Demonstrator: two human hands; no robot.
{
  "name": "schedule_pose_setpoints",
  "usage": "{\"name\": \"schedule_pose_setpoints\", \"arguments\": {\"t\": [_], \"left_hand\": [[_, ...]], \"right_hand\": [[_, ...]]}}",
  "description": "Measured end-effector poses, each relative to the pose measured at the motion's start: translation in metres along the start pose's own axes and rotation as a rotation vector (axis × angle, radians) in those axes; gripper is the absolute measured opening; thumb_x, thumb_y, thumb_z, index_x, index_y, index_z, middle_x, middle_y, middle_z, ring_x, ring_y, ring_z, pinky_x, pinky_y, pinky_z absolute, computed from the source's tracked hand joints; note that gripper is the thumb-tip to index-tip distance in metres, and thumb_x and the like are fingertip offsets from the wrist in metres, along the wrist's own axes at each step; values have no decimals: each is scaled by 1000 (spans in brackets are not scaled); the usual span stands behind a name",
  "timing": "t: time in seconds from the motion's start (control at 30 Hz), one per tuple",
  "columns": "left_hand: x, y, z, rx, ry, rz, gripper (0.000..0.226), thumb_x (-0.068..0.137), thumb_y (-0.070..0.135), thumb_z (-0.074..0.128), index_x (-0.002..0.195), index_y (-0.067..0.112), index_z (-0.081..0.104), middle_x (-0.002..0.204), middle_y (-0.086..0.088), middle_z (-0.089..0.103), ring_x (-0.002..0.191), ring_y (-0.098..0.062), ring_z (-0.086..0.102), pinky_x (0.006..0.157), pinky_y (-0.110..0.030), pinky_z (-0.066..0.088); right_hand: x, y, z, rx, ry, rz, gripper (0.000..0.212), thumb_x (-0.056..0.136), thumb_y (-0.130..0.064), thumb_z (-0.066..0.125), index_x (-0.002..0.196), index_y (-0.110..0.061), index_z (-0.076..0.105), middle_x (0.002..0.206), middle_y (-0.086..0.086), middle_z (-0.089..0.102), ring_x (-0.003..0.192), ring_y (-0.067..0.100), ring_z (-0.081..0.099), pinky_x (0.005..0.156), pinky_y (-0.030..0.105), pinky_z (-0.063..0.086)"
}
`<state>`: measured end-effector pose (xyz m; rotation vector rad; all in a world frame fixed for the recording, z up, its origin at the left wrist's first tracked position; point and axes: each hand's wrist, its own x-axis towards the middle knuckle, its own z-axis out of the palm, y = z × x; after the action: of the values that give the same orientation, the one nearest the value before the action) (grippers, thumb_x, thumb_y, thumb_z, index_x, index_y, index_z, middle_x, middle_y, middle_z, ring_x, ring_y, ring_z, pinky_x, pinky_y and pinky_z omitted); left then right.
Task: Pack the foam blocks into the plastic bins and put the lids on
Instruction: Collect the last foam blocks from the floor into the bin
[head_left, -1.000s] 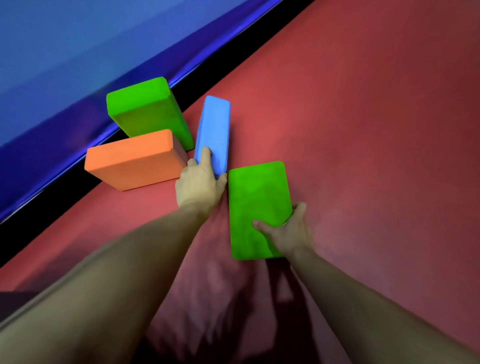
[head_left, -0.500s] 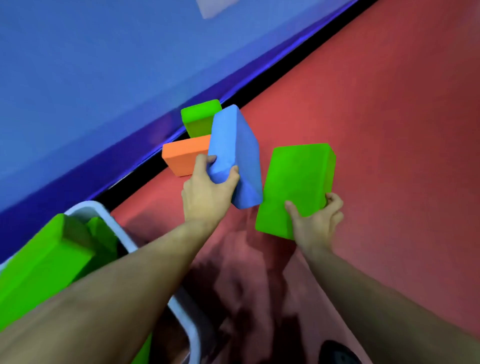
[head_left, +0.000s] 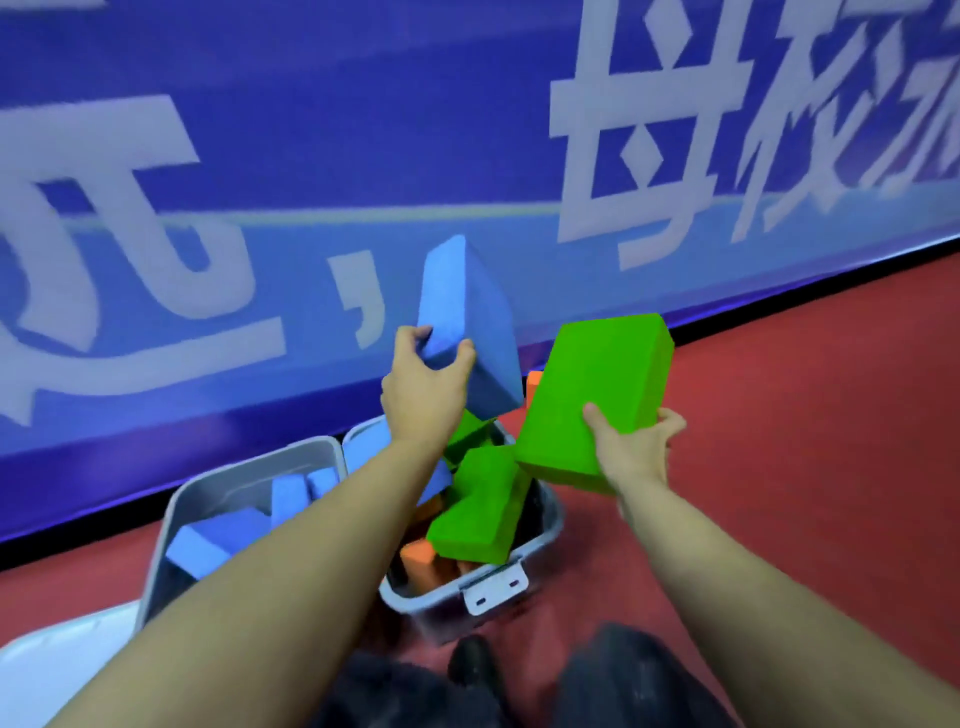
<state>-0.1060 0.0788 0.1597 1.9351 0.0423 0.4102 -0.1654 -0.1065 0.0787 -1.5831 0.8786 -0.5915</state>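
Observation:
My left hand (head_left: 423, 387) grips a blue foam block (head_left: 467, 322) by its lower end and holds it upright above the bins. My right hand (head_left: 631, 452) grips a green foam block (head_left: 592, 405) at its near edge, tilted over the right bin (head_left: 540, 556). That grey bin holds green blocks (head_left: 478, 506) and orange blocks (head_left: 418, 553), piled loosely. Beside it on the left, a second grey bin (head_left: 249, 467) holds several blue blocks (head_left: 208, 540). My left forearm hides part of both bins.
A blue banner with white characters (head_left: 311, 156) runs along the back above a black strip. The floor (head_left: 805, 441) is red. A pale lid (head_left: 57, 660) lies at the lower left. An orange block (head_left: 534, 382) peeks out behind the green one. My dark trousers and shoe (head_left: 470, 670) are at the bottom.
Both hands lifted the blue and green blocks off the floor and carried them over the bins. The view swung so the two bins came fully into sight.

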Motion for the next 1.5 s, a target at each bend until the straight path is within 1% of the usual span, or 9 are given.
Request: {"name": "schedule_pose_setpoints", "arguments": {"t": [0.2,0.47,0.77,1.03,1.13,1.23,1.3,1.4,1.5], "left_hand": [[-31,-10,-68,-150,105,-113,45,88,44,67,128,30,52,128,6,64,116,-27,54,84,-31,36],[29,-66,-107,-2,138,-151,48,83,52,64,124,34,49,119,1,67,109,-31,60,92,-48,51],[99,-193,-199,148,202,-223,43,86,52,65,123,36,49,107,11,60,89,-24,62,75,-38,51],[99,-310,-270,100,409,-375,44,85,45,73,124,33,56,116,10,61,100,-18,59,81,-32,42],[95,-343,-282,80,449,-403,44,86,45,73,125,33,56,114,12,63,103,-21,60,85,-34,45],[89,-368,-286,18,468,-457,40,87,42,74,121,32,57,94,16,62,92,-19,63,84,-37,49],[89,-382,-284,-74,478,-500,37,81,49,77,112,40,59,98,9,68,91,-16,68,88,-43,55],[96,-401,-278,-209,497,-595,42,68,59,79,103,46,61,103,1,73,96,-19,72,90,-50,58],[100,-406,-272,-199,497,-632,43,70,56,78,108,42,63,110,3,71,102,-19,69,96,-48,55]], "right_hand": [[-86,-47,15,-151,-63,-160,88,80,-43,80,141,-11,25,136,29,48,122,44,50,98,45,39],[-110,-39,85,-250,-167,-253,90,82,-46,77,145,-13,21,142,30,40,128,47,45,106,48,36],[-144,20,217,-343,-409,-276,92,81,-36,80,149,-15,22,146,26,36,131,46,42,108,47,34],[-189,60,308,-267,-416,-296,86,73,-45,84,140,-19,37,138,12,55,124,32,55,102,47,45],[-200,69,332,-183,-436,-228,82,73,-48,83,139,-23,41,136,7,56,123,29,56,104,47,45],[-197,84,353,-131,-515,-94,86,65,-67,78,135,-29,48,129,1,63,118,23,61,103,47,48],[-195,86,364,-104,-580,27,80,61,-73,77,125,-32,54,120,-3,69,110,18,66,101,47,51],[-187,80,383,2,-722,236,31,85,-42,76,105,-22,64,103,-4,75,97,18,71,97,46,55],[-180,65,399,139,-854,552,23,94,-34,67,109,-16,69,98,5,77,88,22,72,75,42,60]]}}
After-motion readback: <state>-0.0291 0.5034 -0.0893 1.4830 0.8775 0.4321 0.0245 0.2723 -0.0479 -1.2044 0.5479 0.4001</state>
